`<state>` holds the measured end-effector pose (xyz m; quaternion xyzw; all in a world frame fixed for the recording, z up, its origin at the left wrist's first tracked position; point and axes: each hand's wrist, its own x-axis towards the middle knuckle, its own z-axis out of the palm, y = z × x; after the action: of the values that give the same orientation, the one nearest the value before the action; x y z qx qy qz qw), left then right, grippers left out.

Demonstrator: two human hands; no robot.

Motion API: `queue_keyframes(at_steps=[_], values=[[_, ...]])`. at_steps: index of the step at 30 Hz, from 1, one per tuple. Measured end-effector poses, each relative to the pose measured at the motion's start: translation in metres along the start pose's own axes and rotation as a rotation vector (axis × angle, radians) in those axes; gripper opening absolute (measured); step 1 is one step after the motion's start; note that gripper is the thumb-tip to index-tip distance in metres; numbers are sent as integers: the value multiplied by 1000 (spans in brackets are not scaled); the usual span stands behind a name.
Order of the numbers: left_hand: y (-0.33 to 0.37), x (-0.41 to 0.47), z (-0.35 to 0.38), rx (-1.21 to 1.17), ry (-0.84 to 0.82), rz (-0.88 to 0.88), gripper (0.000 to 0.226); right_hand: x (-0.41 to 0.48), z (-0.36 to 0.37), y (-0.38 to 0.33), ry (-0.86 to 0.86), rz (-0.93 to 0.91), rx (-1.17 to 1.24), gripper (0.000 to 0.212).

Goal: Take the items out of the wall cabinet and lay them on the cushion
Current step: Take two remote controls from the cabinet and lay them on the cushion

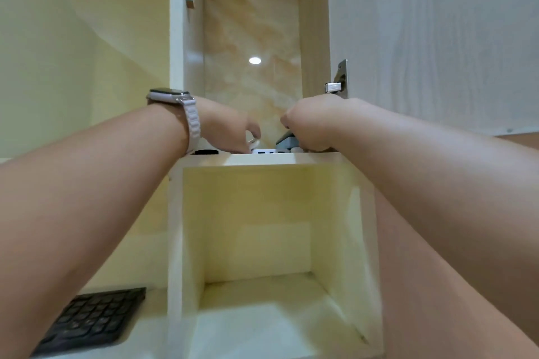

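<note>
Both my arms reach up into the open wall cabinet (250, 38), onto its shelf (262, 158). My left hand (227, 128), with a watch on the wrist, curls its fingers around a small white item (254, 142). My right hand (309, 125) is closed on a grey-blue item (287, 140). Between the hands a white power strip (269, 151) lies at the shelf's front edge, and a flat black object (206, 152) lies under my left wrist. The shelf edge hides most of each item. No cushion is in view.
The cabinet door (437, 38) stands open to the right, its hinge (338, 81) just above my right hand. Below the shelf is an open cubby (256, 242). A black keyboard (90, 320) lies on the surface at lower left.
</note>
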<state>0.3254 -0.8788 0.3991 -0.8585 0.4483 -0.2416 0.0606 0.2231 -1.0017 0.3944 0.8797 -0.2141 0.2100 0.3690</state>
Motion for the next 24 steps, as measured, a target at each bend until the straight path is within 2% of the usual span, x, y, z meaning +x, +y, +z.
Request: queue_keyframes(at_steps=[2,7,12,17,20,22,24], values=[[1,1,3,-22,-3,0,47,3,3,-2,6,-15,-20,14],[1,2,8,-34,61,10,35,2,0,-3,27,-13,23,15],[1,-1,9,-42,142,-7,34,-9,-7,-6,97,-27,85,15],[3,-13,2,-1,274,-42,25,-24,-10,-5,378,19,137,23],[5,-29,-1,115,459,-72,23,-36,-2,-7,532,58,241,20],[7,-41,1,152,577,-67,20,-43,13,-12,724,61,277,25],[8,-53,5,159,685,-41,16,-51,27,-19,893,74,369,20]])
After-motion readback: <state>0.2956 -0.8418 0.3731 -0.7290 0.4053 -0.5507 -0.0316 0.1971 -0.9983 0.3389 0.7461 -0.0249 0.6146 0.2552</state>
